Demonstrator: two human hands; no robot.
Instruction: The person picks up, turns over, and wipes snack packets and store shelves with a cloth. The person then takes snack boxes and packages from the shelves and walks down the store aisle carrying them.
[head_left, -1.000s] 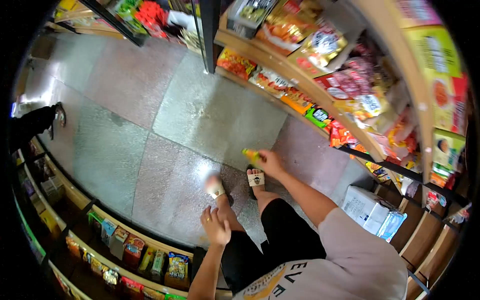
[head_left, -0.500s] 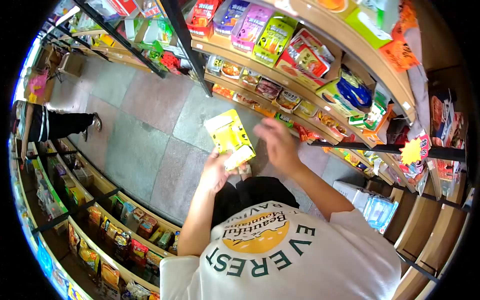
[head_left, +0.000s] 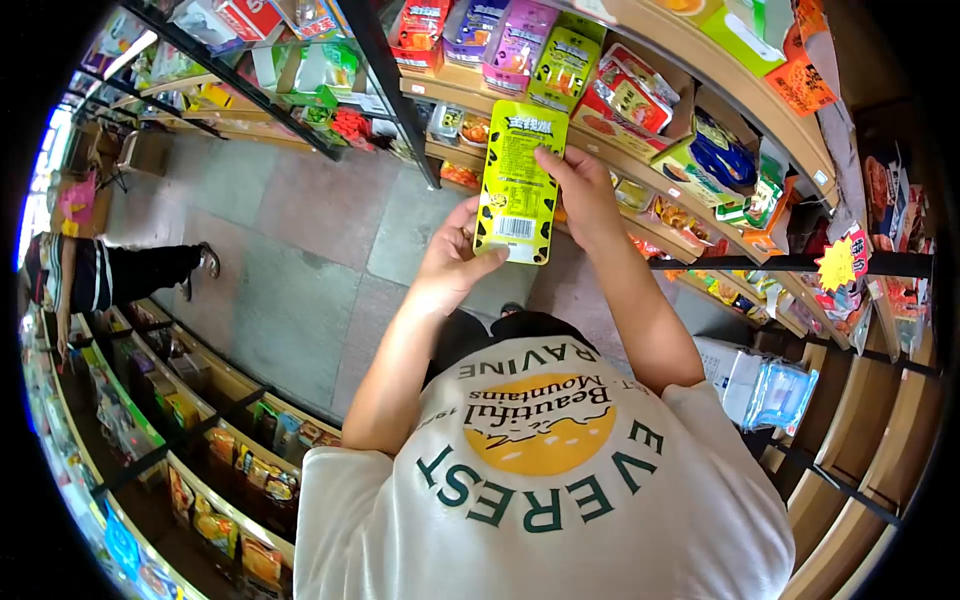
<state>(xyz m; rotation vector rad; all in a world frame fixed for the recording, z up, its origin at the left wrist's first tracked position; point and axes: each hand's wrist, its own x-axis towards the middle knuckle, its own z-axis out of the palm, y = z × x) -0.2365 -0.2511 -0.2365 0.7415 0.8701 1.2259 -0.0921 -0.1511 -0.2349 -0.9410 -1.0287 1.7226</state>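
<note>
A yellow-green snack packet (head_left: 518,185) with black patches, printed text and a barcode is held up in front of the shelves. My left hand (head_left: 458,255) grips its lower left corner, thumb across the front and fingers behind. On the packet's upper right edge, my right hand (head_left: 582,190) pinches with the thumb on the printed face; its other fingers are hidden behind. Just beyond the packet stands a box of similar yellow-green packets (head_left: 566,68), beside a purple box (head_left: 518,45) on the upper shelf.
Shelves of packaged food (head_left: 650,170) curve along the right, with a black upright post (head_left: 385,80) near the packet. Low shelves (head_left: 240,410) line the left. Another person (head_left: 130,272) stands in the aisle at the far left. A carton with blue plastic-wrapped goods (head_left: 775,392) sits lower right.
The packet has been raised toward the shelves and turned upright, its printed face with the barcode now showing. My right hand, free before, has closed on its right edge.
</note>
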